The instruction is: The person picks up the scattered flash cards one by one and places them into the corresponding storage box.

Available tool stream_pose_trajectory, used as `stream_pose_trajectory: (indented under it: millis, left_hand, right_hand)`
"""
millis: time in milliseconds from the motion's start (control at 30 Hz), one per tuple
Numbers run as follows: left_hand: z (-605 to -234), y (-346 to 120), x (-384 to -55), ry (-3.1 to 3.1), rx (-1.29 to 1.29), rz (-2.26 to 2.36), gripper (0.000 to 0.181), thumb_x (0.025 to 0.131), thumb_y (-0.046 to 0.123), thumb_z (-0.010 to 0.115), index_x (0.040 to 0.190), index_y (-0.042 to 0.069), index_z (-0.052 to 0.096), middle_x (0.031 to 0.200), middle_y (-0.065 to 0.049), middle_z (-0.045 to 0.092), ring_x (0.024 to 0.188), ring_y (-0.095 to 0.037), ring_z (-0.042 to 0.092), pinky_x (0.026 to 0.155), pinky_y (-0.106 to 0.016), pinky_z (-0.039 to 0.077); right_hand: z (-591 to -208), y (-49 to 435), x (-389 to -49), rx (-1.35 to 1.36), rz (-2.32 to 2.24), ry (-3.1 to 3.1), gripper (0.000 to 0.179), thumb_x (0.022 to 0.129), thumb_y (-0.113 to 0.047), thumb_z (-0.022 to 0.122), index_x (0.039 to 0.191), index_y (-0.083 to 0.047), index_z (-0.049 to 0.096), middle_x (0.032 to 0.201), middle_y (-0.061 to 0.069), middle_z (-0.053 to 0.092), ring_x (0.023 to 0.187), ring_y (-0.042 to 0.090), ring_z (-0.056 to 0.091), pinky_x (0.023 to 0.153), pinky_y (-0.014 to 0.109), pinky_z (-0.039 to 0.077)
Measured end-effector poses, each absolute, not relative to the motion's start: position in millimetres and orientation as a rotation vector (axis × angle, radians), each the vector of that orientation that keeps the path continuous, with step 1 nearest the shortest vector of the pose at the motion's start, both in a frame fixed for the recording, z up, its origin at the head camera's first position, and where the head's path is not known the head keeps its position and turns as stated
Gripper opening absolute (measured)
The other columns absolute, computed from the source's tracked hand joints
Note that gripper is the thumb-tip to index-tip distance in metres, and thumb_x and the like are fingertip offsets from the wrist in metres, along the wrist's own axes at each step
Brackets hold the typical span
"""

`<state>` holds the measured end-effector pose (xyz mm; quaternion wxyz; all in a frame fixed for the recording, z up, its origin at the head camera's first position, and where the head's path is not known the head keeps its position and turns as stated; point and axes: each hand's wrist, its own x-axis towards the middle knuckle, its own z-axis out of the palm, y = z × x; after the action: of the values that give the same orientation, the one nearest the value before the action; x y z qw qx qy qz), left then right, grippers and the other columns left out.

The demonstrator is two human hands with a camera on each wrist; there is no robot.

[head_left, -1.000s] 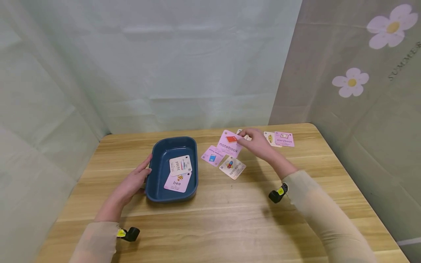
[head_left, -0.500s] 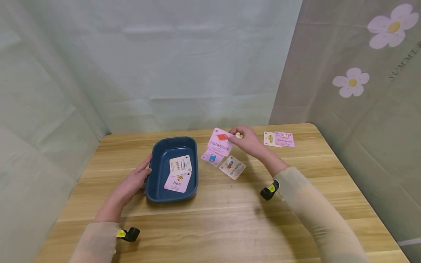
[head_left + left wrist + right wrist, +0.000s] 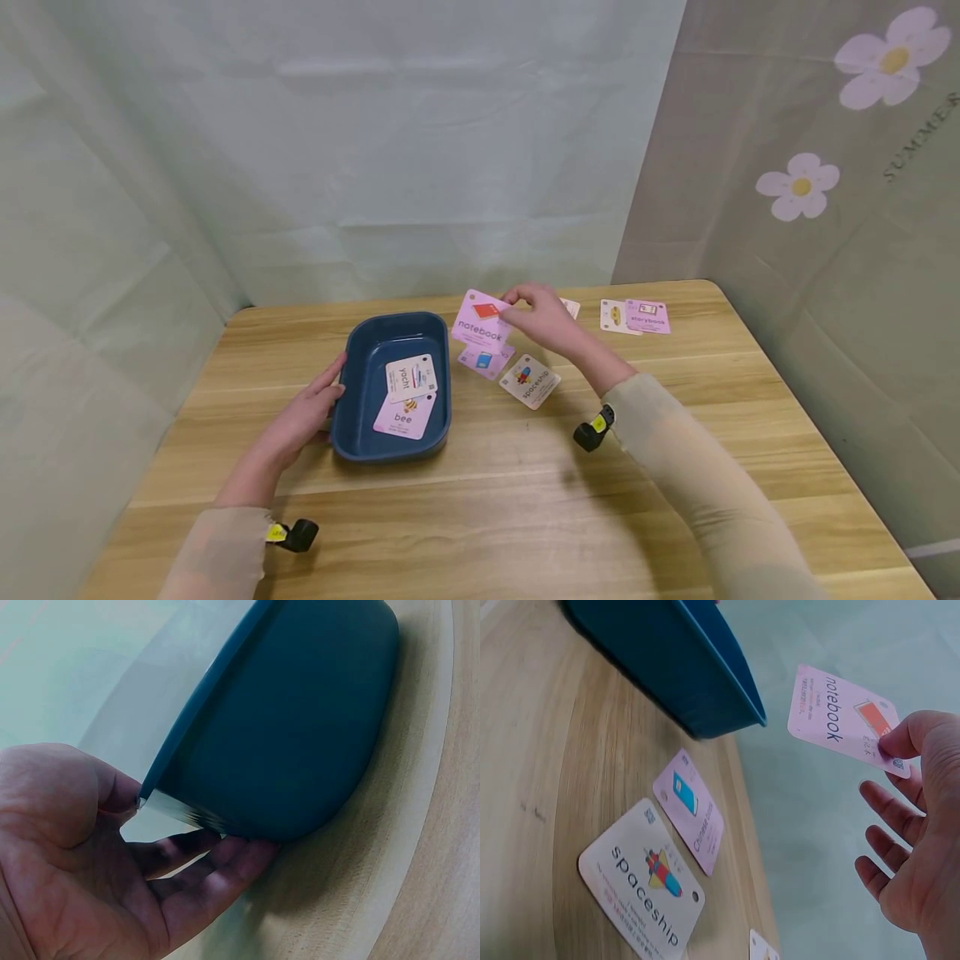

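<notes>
My right hand (image 3: pixel 546 321) pinches a pink "notebook" flashcard (image 3: pixel 477 323) by its corner, thumb in front. The card is raised above the table, and in the head view it overlaps a pink "Chinese book" flashcard (image 3: pixel 483 362). A white "spaceship" flashcard (image 3: pixel 530 382) lies just nearer. To the left, my left hand (image 3: pixel 303 415) grips the side of a dark blue plastic bin (image 3: pixel 365 354); in the left wrist view the thumb is at its rim and the fingers (image 3: pixel 210 889) are against its lower side. Inside lie a white "yacht" flashcard (image 3: pixel 412 377) and a pink "bee" flashcard (image 3: pixel 405 420).
A pink "storybook" flashcard (image 3: pixel 648 317) overlaps a white flashcard (image 3: pixel 613 317) at the table's back right. Another white flashcard (image 3: pixel 572 307) peeks out behind the right hand. A pale curtain (image 3: pixel 450 167) hangs behind the wooden table (image 3: pixel 495 517).
My right hand has moved left with the notebook flashcard, closer to the bin and over the Chinese book flashcard. My left hand and the bin have stayed in place.
</notes>
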<state>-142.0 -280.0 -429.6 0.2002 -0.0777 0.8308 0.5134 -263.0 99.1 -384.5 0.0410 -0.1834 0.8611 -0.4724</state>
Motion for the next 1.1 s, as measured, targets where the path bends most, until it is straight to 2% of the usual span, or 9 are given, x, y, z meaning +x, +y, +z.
stream_pose_trajectory:
  millis: [133,267,433,733,933,1100]
  left_hand:
    - [-429.4,-280.4,-141.3,2.324,-0.210,1.436,0.059,0.112,0.031,0.027,0.163,0.043,-0.001,0.171,-0.014,-0.007,0.144,-0.058,0.024,0.100,-0.072,0.039]
    - [-429.1,-280.5,-141.7,2.322,-0.202,1.442,0.059,0.112,0.030,0.027,0.163,0.041,-0.001,0.171,-0.015,-0.007,0.144,-0.058,0.025,0.099,-0.071,0.041]
    - [-429.4,-281.2,-143.2,2.321,-0.198,1.449,0.060,0.112,0.028,0.027,0.164,0.040,-0.001,0.170,-0.016,-0.007,0.143,-0.058,0.027,0.091,-0.059,0.051]
    - [-431.0,-282.9,-145.2,2.311,-0.191,1.465,0.060,0.112,0.029,0.029,0.163,0.040,0.000,0.170,-0.017,-0.005,0.142,-0.057,0.030,0.085,-0.049,0.052]
    - [-433.9,-283.6,-148.2,2.312,-0.180,1.460,0.060,0.112,0.028,0.028,0.164,0.039,0.000,0.170,-0.018,-0.005,0.142,-0.057,0.030,0.090,-0.056,0.052]
    - [-435.7,-283.7,-149.5,2.305,-0.175,1.472,0.060,0.112,0.028,0.028,0.164,0.038,0.000,0.170,-0.018,-0.005,0.141,-0.056,0.032,0.089,-0.056,0.052]
  right_hand:
    - [-382.9,92.0,-263.7,-0.566,-1.428,2.645,0.013,0.092,-0.023,0.069,0.100,-0.013,0.069,0.126,0.003,0.064,0.133,0.030,0.043,0.113,0.058,0.029]
    - [-382.4,86.3,-264.8,-0.571,-1.402,2.665,0.014,0.092,-0.026,0.068,0.101,-0.015,0.069,0.126,0.002,0.064,0.133,0.030,0.043,0.112,0.057,0.030]
    - [-382.7,76.3,-266.7,-0.593,-1.386,2.668,0.014,0.092,-0.027,0.068,0.101,-0.016,0.069,0.126,0.000,0.063,0.132,0.028,0.043,0.109,0.055,0.032]
    - [-383.4,52.2,-268.3,-0.611,-1.289,2.706,0.018,0.095,-0.034,0.067,0.104,-0.018,0.069,0.125,-0.001,0.061,0.126,0.024,0.045,0.104,0.050,0.037]
    - [-388.7,36.4,-272.1,-0.696,-1.268,2.712,0.017,0.095,-0.034,0.066,0.100,-0.018,0.070,0.122,-0.001,0.062,0.123,0.024,0.044,0.103,0.047,0.036]
    - [-387.6,25.3,-271.0,-0.755,-1.262,2.701,0.015,0.096,-0.032,0.066,0.100,-0.017,0.069,0.122,-0.001,0.062,0.123,0.023,0.044,0.104,0.045,0.037]
